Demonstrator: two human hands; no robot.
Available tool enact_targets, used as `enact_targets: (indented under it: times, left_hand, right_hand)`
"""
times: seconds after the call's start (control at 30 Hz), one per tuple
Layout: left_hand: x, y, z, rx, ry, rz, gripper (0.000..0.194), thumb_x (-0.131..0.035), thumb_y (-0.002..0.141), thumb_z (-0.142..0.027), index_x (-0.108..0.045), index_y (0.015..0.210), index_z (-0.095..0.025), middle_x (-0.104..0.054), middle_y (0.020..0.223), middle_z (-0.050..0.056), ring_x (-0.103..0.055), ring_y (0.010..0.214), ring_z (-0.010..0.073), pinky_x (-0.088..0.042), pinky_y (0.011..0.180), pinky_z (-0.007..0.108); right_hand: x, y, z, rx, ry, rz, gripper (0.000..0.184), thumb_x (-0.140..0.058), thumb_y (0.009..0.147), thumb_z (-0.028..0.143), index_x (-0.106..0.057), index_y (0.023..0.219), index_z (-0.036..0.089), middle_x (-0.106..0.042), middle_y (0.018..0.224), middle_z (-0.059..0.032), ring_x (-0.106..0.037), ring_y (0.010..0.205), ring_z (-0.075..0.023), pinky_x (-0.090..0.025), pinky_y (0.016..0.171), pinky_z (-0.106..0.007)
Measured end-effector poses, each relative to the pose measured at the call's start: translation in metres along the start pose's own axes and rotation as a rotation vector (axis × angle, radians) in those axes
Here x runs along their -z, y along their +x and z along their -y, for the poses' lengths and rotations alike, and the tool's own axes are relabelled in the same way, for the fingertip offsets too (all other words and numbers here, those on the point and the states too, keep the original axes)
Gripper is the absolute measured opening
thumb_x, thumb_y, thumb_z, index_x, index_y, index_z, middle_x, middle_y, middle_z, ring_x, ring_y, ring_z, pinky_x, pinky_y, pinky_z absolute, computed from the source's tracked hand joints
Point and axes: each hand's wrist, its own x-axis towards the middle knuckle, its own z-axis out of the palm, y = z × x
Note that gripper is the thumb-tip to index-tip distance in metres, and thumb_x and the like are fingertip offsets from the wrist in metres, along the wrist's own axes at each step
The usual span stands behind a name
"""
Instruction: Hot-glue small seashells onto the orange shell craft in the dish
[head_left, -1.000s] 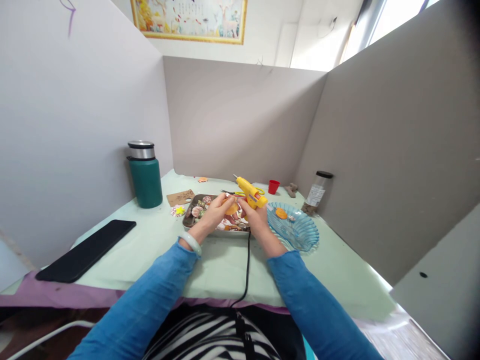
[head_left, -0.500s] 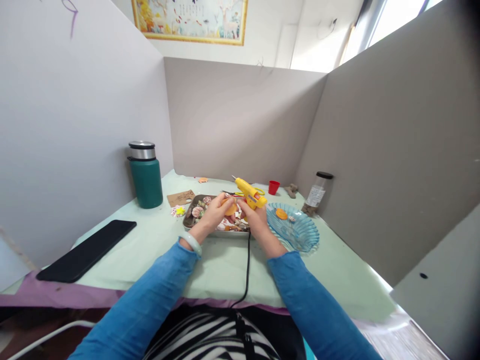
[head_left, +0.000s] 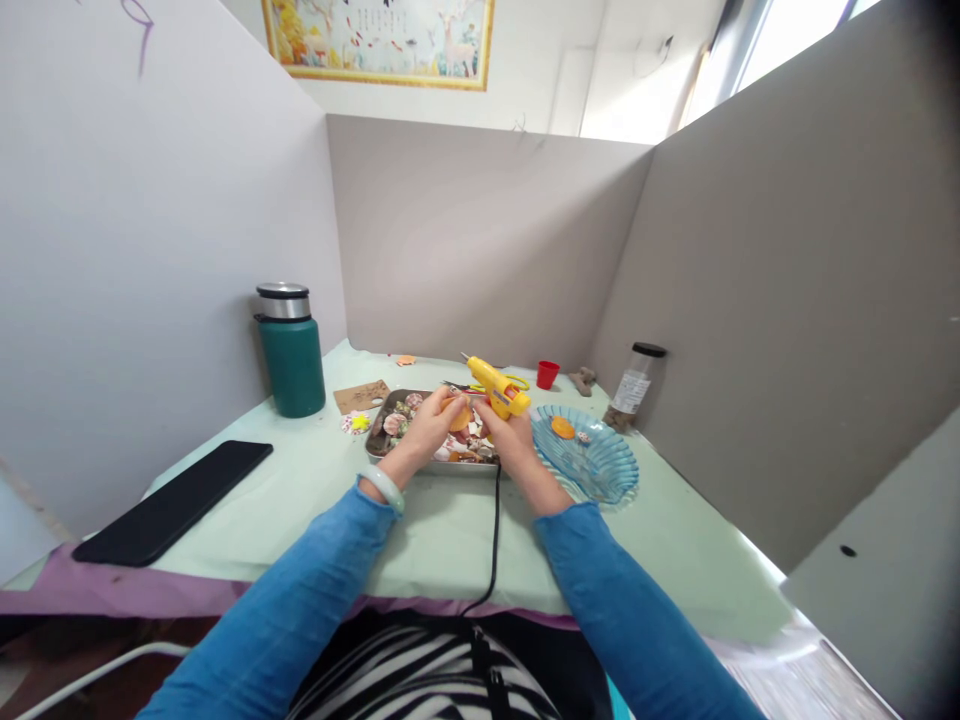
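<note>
My left hand [head_left: 430, 425] is closed on an orange shell [head_left: 460, 417], holding it above a metal tray [head_left: 431, 468] filled with shells. A yellow glue gun [head_left: 497, 387] is in my right hand [head_left: 512, 438], its nozzle pointing up and away to the left. The right hand's fingertips come close to the orange shell; whether they touch it I cannot tell. From the glue gun a black cord [head_left: 496, 540] runs down over the table's front edge.
On the right lies a blue scalloped plate [head_left: 600, 478] with an orange shell [head_left: 562, 428], near a black-lidded jar [head_left: 634, 388]. Behind stands a red cup [head_left: 547, 375]. At left are a green bottle [head_left: 292, 365], a cardboard piece [head_left: 361, 396] and a black flat slab [head_left: 176, 502].
The glue gun in my right hand has shifted very slightly to the left. My left hand keeps its hold on the shell, almost still.
</note>
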Motion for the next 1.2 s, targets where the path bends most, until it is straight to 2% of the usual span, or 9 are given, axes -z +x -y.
enact_targets:
  times: [0.2,0.6,0.83,1.0,1.2]
  left_hand:
    - [0.0,-0.001,0.0,-0.018,0.039,-0.02,0.032,-0.063,0.081,-0.046,-0.047,0.078,-0.019,-0.054,0.065,-0.003,-0.055,0.051,0.0109,-0.044,0.047,0.022]
    - [0.0,0.0,0.001,-0.03,0.035,0.001,0.027,-0.06,0.084,-0.042,-0.047,0.082,-0.019,-0.055,0.068,-0.002,-0.056,0.054,0.0119,-0.047,0.049,0.023]
    - [0.001,-0.001,-0.002,-0.057,0.083,-0.004,0.026,-0.059,0.085,-0.041,-0.045,0.079,-0.02,-0.054,0.067,-0.003,-0.055,0.052,0.0111,-0.044,0.048,0.022]
    - [0.002,-0.001,-0.002,-0.09,0.173,-0.013,0.024,-0.057,0.086,-0.039,-0.045,0.078,-0.02,-0.054,0.066,-0.003,-0.055,0.053,0.0105,-0.043,0.05,0.021]
    - [0.003,-0.001,-0.001,-0.083,0.135,0.004,0.026,-0.057,0.086,-0.041,-0.044,0.079,-0.02,-0.052,0.064,-0.004,-0.054,0.051,0.0104,-0.042,0.047,0.021]
  right_hand:
    - [-0.001,0.0,0.005,-0.044,0.118,0.068,0.028,-0.071,0.068,0.044,-0.063,0.071,0.017,-0.054,0.051,0.0051,-0.05,0.045,-0.0099,-0.041,0.046,-0.022]
    - [-0.002,-0.001,0.007,-0.04,0.153,0.092,0.027,-0.073,0.067,0.042,-0.063,0.072,0.017,-0.054,0.054,0.005,-0.048,0.045,-0.0089,-0.04,0.045,-0.022]
    - [-0.001,-0.003,0.016,-0.111,0.268,0.113,0.029,-0.076,0.063,0.04,-0.06,0.07,0.017,-0.052,0.052,0.0061,-0.045,0.044,-0.008,-0.038,0.043,-0.021]
    - [0.001,-0.004,0.017,-0.134,0.283,0.132,0.028,-0.076,0.064,0.039,-0.059,0.07,0.017,-0.049,0.05,0.0066,-0.044,0.045,-0.0078,-0.038,0.044,-0.021]
    - [0.001,-0.004,0.017,-0.141,0.277,0.143,0.029,-0.076,0.063,0.039,-0.06,0.073,0.017,-0.049,0.052,0.0063,-0.043,0.045,-0.0079,-0.037,0.044,-0.021]
